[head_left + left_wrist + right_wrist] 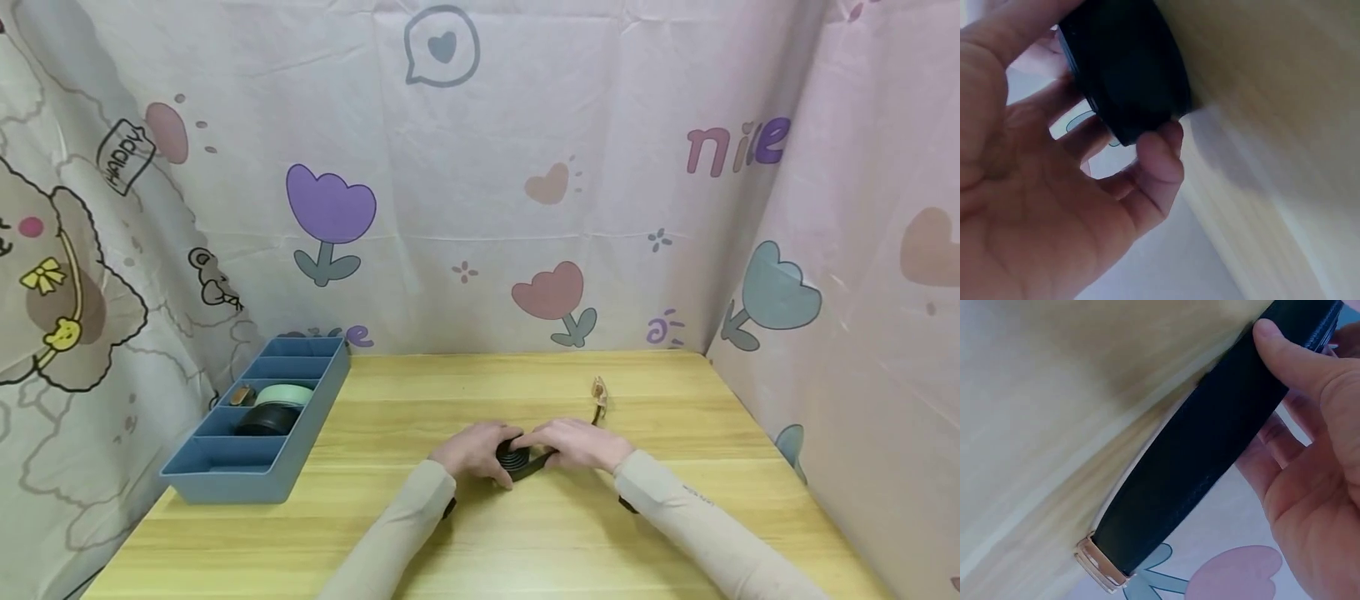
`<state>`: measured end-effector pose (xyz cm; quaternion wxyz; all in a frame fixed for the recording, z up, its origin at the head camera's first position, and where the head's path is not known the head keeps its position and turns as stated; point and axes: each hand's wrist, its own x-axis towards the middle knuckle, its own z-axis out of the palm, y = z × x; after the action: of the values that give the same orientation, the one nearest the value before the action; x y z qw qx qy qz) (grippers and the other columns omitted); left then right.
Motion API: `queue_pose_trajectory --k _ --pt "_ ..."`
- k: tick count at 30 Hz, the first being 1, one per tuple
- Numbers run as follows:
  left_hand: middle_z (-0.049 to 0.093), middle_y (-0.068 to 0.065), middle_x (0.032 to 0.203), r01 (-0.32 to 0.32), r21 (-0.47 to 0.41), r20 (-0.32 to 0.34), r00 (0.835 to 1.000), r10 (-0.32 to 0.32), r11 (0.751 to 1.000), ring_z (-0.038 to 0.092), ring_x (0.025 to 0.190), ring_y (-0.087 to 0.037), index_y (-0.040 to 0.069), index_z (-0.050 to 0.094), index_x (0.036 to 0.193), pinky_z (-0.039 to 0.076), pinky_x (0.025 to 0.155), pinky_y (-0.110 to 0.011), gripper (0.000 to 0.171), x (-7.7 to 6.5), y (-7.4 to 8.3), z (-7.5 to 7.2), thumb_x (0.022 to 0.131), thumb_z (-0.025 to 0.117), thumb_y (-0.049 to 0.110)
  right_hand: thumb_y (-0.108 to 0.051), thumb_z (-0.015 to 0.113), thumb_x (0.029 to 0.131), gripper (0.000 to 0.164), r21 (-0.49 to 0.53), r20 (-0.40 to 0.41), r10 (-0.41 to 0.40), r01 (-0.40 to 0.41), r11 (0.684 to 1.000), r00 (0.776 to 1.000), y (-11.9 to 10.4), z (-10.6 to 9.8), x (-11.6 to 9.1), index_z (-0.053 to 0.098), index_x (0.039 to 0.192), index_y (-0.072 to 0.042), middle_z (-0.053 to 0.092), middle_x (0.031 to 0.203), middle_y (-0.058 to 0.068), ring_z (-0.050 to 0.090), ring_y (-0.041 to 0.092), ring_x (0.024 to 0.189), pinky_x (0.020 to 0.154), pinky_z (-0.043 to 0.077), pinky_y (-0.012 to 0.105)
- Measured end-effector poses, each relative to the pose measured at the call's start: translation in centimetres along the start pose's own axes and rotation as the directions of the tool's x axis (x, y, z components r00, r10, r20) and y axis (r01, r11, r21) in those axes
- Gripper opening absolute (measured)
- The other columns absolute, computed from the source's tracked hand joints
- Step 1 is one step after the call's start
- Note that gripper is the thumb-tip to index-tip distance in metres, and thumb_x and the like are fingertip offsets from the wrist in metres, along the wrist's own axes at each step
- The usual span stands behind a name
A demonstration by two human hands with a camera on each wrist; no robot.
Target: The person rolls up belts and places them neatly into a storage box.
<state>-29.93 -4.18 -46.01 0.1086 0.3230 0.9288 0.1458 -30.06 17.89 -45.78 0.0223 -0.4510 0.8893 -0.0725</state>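
A black belt point(512, 457) stands on its edge on the table, partly wound into a coil. My left hand point(476, 450) grips the coil from the left, thumb at the near side and fingers round the far side. The coil's smooth outer face point(1129, 69) fills the top of the left wrist view. With my right hand point(573, 446) I pinch the unrolled strap point(1179, 456) between thumb and fingers, close to the coil. Past that hand the strap runs out to a gold-coloured buckle point(598, 393), which lies farther back on the table.
On the left stands a blue divided box point(307, 442). One compartment holds a coiled black belt point(266, 419); behind it are a pale green coil point(285, 394) and a gold-brown buckle point(242, 396). Printed curtains point(465, 183) enclose the wooden table point(420, 383) at the back and sides.
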Motion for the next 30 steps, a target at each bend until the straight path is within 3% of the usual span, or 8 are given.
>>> queue_pose_trajectory --k 3,10,15,19,23,30 --pt "0.058 0.002 0.116 0.026 -0.002 0.011 1.0 -0.026 1.0 0.053 0.092 -0.011 0.028 0.053 0.137 0.046 0.084 -0.03 0.075 -0.1 0.3 -0.2 0.071 0.088 0.037 -0.015 0.075 0.085 0.052 -0.007 -0.037 -0.009 0.008 1.0 0.999 0.0 0.3 0.0 0.06 0.133 -0.028 0.07 0.116 -0.006 0.066 0.008 0.101 0.086 0.053 0.028" --pt "0.056 0.003 0.098 0.096 0.101 -0.061 0.994 -0.09 0.99 0.051 0.081 -0.012 0.031 0.059 0.117 0.045 0.07 -0.029 0.06 -0.3 1.5 0.3 0.07 0.077 0.064 -0.015 0.072 0.089 0.038 0.013 -0.124 -0.045 0.047 0.999 0.991 -0.1 1.3 0.3 0.066 0.126 -0.024 0.074 0.105 -0.005 0.068 0.005 0.088 0.078 0.054 0.023" --pt "0.058 0.004 0.089 0.106 0.177 -0.137 0.987 -0.082 0.978 0.05 0.078 -0.012 0.028 0.061 0.107 0.044 0.069 -0.029 0.05 -0.2 1.5 0.9 0.073 0.076 0.061 -0.019 0.07 0.091 0.034 0.018 -0.14 -0.058 0.061 0.998 0.988 0.0 1.6 0.6 0.067 0.124 -0.027 0.074 0.104 -0.007 0.066 0.002 0.085 0.076 0.053 0.021" --pt "0.063 0.005 0.096 0.114 0.169 -0.161 0.983 -0.087 0.979 0.054 0.081 -0.011 0.024 0.063 0.111 0.045 0.073 -0.03 0.055 -0.1 1.1 1.0 0.071 0.08 0.057 -0.018 0.069 0.091 0.043 0.044 -0.116 -0.038 0.043 0.998 0.993 0.2 1.4 0.3 0.061 0.131 -0.029 0.073 0.108 -0.005 0.067 0.005 0.091 0.08 0.054 0.025" --pt "0.065 0.005 0.102 0.097 0.138 -0.147 0.986 -0.077 0.986 0.056 0.083 -0.01 0.02 0.063 0.114 0.046 0.076 -0.029 0.061 0.0 0.7 0.9 0.067 0.083 0.055 -0.022 0.068 0.092 0.047 0.046 -0.105 -0.034 0.039 0.998 0.994 0.3 1.3 -0.1 0.057 0.137 -0.031 0.072 0.113 -0.005 0.068 0.008 0.098 0.084 0.054 0.027" --pt "0.059 0.011 0.093 0.016 0.076 -0.07 0.998 -0.01 0.997 0.053 0.079 -0.008 0.025 0.057 0.105 0.045 0.073 -0.026 0.055 0.3 0.2 0.4 0.065 0.089 0.044 -0.024 0.067 0.092 0.039 -0.04 -0.107 -0.06 0.056 0.998 0.992 0.0 1.2 -0.2 0.062 0.13 -0.03 0.069 0.104 -0.007 0.064 0.005 0.083 0.073 0.052 0.022"
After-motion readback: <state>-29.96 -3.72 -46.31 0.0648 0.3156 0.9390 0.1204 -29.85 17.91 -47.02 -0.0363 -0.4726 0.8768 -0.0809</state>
